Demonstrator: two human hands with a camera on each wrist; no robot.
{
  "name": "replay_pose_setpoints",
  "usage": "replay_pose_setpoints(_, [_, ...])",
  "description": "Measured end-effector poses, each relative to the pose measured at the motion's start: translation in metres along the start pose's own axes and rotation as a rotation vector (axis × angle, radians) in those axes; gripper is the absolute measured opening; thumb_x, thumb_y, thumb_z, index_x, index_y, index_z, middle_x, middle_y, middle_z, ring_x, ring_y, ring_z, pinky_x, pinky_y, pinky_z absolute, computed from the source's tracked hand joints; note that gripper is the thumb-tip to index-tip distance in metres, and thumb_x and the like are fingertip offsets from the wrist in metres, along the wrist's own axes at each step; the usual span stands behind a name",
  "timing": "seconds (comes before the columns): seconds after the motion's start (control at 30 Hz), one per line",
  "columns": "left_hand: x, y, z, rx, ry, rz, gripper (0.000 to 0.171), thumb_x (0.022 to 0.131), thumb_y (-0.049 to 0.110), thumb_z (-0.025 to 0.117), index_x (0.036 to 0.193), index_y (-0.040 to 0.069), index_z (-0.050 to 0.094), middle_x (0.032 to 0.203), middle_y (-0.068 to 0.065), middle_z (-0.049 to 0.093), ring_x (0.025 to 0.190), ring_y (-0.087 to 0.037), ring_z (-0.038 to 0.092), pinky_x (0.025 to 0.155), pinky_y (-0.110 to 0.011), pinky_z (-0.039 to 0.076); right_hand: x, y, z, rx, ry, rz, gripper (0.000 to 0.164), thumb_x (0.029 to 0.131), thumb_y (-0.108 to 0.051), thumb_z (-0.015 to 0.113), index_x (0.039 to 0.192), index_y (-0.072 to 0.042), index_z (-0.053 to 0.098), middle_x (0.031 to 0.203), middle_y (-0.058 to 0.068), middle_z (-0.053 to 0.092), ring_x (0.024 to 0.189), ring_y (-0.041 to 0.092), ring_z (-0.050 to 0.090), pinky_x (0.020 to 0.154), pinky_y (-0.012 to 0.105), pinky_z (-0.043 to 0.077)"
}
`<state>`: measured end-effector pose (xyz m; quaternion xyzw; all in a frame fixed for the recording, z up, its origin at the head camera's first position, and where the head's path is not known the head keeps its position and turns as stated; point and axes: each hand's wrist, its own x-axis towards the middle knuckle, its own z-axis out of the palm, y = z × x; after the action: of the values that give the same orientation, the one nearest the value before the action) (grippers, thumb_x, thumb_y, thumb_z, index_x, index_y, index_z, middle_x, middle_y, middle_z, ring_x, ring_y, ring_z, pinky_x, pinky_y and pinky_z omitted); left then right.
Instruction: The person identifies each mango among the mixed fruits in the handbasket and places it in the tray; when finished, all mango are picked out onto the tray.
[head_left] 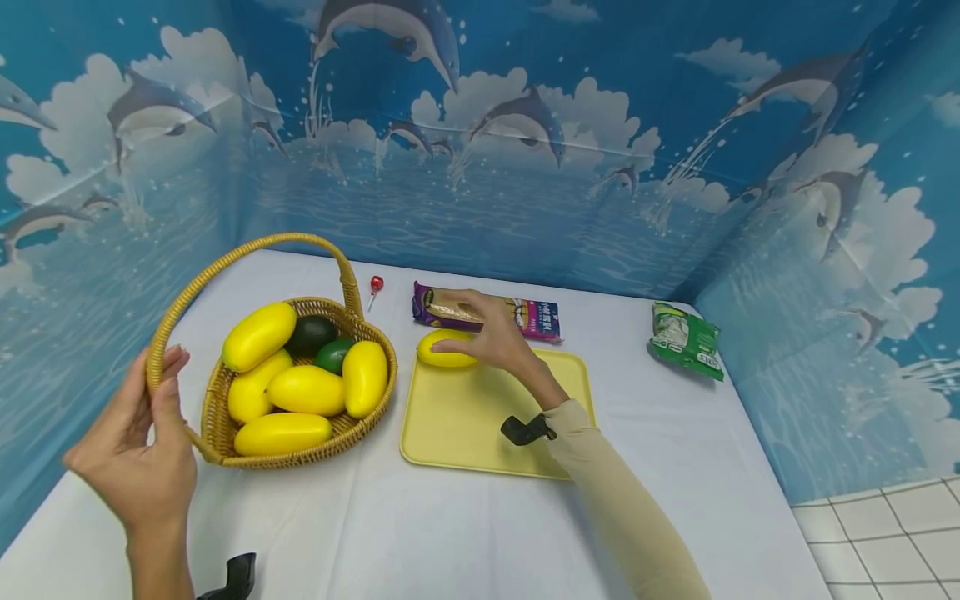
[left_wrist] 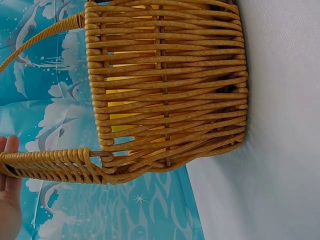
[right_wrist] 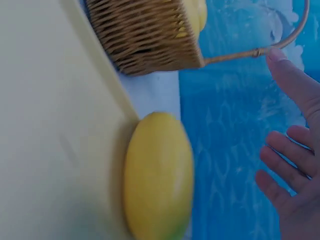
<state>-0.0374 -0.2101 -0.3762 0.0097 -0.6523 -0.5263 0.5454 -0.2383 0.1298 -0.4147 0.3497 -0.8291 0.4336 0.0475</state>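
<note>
My left hand (head_left: 146, 442) grips the side of the handle of a wicker basket (head_left: 300, 458). In the left wrist view its fingers (left_wrist: 12, 145) wrap the handle's wound cane. Several yellow mangoes (head_left: 283, 433) lie in the basket with two dark green fruits, one an avocado (head_left: 311, 335). Over the far left corner of a yellow tray (head_left: 465, 425), my right hand (head_left: 495, 337) hovers with fingers spread. Below it a mango (head_left: 442, 348) lies on the tray; in the right wrist view this mango (right_wrist: 159, 175) is apart from the hand (right_wrist: 300, 155).
Behind the tray lies a purple pasta packet (head_left: 540, 317), partly covered by the right hand. A red lollipop (head_left: 377, 284) is between basket and packet. At the far right sits a green snack bag (head_left: 684, 342). Dolphin-print curtains (head_left: 480, 200) enclose the white-covered table (head_left: 420, 533).
</note>
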Motion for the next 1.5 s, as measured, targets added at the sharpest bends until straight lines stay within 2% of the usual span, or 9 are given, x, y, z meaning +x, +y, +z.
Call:
replay_pose_setpoints(0.1, [0.0, 0.0, 0.0, -0.009, 0.0, 0.003, 0.035, 0.096, -0.013, 0.072, 0.13, -0.002, 0.073, 0.118, -0.028, 0.077, 0.109, -0.014, 0.079, 0.096, -0.019, 0.06, 0.003, -0.013, -0.004, 0.017, -0.012, -0.018, 0.072, 0.082, -0.023, 0.097, 0.145, -0.007, 0.066, 0.144, 0.01, 0.069, 0.134, 0.031, 0.066, 0.114, 0.05, 0.056])
replay_pose_setpoints(0.23, [0.0, 0.001, 0.0, -0.019, 0.0, -0.001, 0.035, 0.096, -0.014, 0.071, 0.129, -0.003, 0.074, 0.118, -0.027, 0.077, 0.109, -0.014, 0.079, 0.096, -0.019, 0.06, 0.008, -0.03, -0.009, 0.037, -0.066, -0.077, 0.066, 0.083, -0.025, 0.097, 0.142, -0.009, 0.07, 0.141, 0.006, 0.072, 0.131, 0.028, 0.068, 0.113, 0.051, 0.056])
replay_pose_setpoints(0.37, [0.0, 0.001, 0.001, -0.035, 0.003, 0.002, 0.034, 0.095, -0.014, 0.071, 0.128, -0.004, 0.074, 0.117, -0.027, 0.077, 0.108, -0.014, 0.079, 0.096, -0.02, 0.06, 0.014, -0.046, -0.014, 0.035, -0.161, -0.136, 0.063, 0.085, -0.023, 0.095, 0.142, -0.012, 0.071, 0.141, 0.004, 0.072, 0.131, 0.023, 0.069, 0.113, 0.045, 0.057])
replay_pose_setpoints(0.57, [0.0, 0.003, 0.0, -0.008, -0.006, 0.007, 0.035, 0.096, -0.014, 0.071, 0.129, -0.002, 0.074, 0.117, -0.027, 0.077, 0.109, -0.014, 0.079, 0.096, -0.019, 0.06, 0.026, -0.064, -0.012, 0.11, -0.314, -0.213, 0.064, 0.086, -0.016, 0.094, 0.143, -0.006, 0.068, 0.144, 0.009, 0.07, 0.133, 0.021, 0.066, 0.113, 0.035, 0.056])
replay_pose_setpoints(0.73, [0.0, 0.004, -0.001, 0.012, -0.015, 0.004, 0.036, 0.096, -0.013, 0.071, 0.13, 0.0, 0.074, 0.118, -0.027, 0.077, 0.11, -0.013, 0.078, 0.096, -0.019, 0.06, 0.037, -0.077, -0.006, 0.092, -0.419, -0.243, 0.07, 0.085, -0.019, 0.095, 0.147, -0.006, 0.065, 0.148, 0.008, 0.067, 0.134, 0.021, 0.066, 0.115, 0.032, 0.054])
replay_pose_setpoints(0.87, [0.0, 0.004, -0.001, 0.009, -0.015, 0.003, 0.036, 0.097, -0.013, 0.071, 0.13, 0.0, 0.074, 0.119, -0.026, 0.077, 0.11, -0.013, 0.078, 0.096, -0.019, 0.06, 0.05, -0.086, 0.003, 0.139, -0.508, -0.251, 0.073, 0.087, -0.016, 0.093, 0.151, -0.003, 0.061, 0.152, 0.011, 0.064, 0.14, 0.019, 0.062, 0.12, 0.032, 0.049])
replay_pose_setpoints(1.07, [-0.002, 0.004, -0.002, 0.002, -0.009, 0.0, 0.036, 0.097, -0.013, 0.071, 0.13, -0.001, 0.073, 0.118, -0.026, 0.077, 0.109, -0.014, 0.079, 0.096, -0.019, 0.06, 0.067, -0.095, 0.029, 0.241, -0.618, -0.266, 0.076, 0.088, -0.008, 0.09, 0.154, 0.004, 0.054, 0.158, 0.017, 0.058, 0.146, 0.019, 0.056, 0.123, 0.028, 0.043])
replay_pose_setpoints(1.23, [-0.002, 0.004, -0.002, 0.021, -0.013, -0.001, 0.036, 0.097, -0.012, 0.071, 0.131, 0.0, 0.073, 0.119, -0.026, 0.077, 0.111, -0.014, 0.078, 0.097, -0.019, 0.06, 0.084, -0.098, 0.051, 0.251, -0.678, -0.259, 0.079, 0.089, -0.008, 0.09, 0.156, 0.005, 0.051, 0.162, 0.019, 0.053, 0.15, 0.019, 0.052, 0.122, 0.021, 0.042])
replay_pose_setpoints(1.5, [-0.002, 0.004, 0.0, 0.031, -0.013, 0.003, 0.037, 0.098, -0.012, 0.07, 0.132, 0.001, 0.073, 0.12, -0.026, 0.077, 0.111, -0.014, 0.078, 0.097, -0.019, 0.06, 0.111, -0.102, 0.077, 0.234, -0.745, -0.238, 0.077, 0.091, -0.009, 0.088, 0.157, 0.006, 0.049, 0.164, 0.02, 0.049, 0.154, 0.018, 0.046, 0.126, 0.024, 0.038])
